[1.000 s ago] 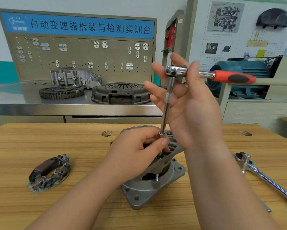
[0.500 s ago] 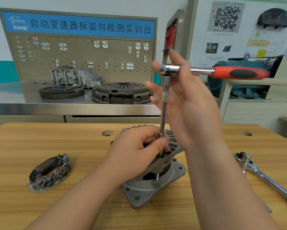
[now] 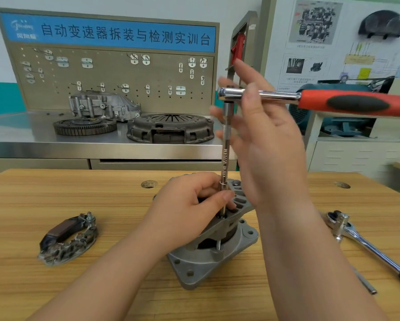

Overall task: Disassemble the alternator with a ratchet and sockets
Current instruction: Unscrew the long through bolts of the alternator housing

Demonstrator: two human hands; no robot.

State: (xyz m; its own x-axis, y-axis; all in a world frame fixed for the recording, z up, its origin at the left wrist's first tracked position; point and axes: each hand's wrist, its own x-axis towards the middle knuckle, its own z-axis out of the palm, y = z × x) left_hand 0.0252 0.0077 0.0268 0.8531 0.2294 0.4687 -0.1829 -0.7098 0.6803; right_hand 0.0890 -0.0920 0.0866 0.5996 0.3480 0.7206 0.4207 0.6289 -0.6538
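The grey alternator [image 3: 208, 258] stands on the wooden bench [image 3: 55, 193], its upper housing tilted above the base plate. A long chrome extension bar [image 3: 225, 154] rises upright from its top. My left hand [image 3: 185, 212] lies over the housing and pinches the bar's lower end between thumb and fingers. At the bar's top sits a ratchet whose red and black handle [image 3: 356, 104] points right. My right hand [image 3: 270, 144] is beside the ratchet head with straight, spread fingers, one finger lying across the chrome shaft.
A removed rectifier part [image 3: 67, 239] lies at the left of the bench. A second chrome ratchet [image 3: 361, 239] and a thin rod [image 3: 365, 283] lie at the right. Behind, a steel counter holds a flywheel [image 3: 85, 126], a clutch cover [image 3: 171, 128] and a housing [image 3: 104, 105].
The ratchet handle has swung round, now looking longer and closer to the camera. My right hand's fingers shifted along the head. My left hand has stayed put.
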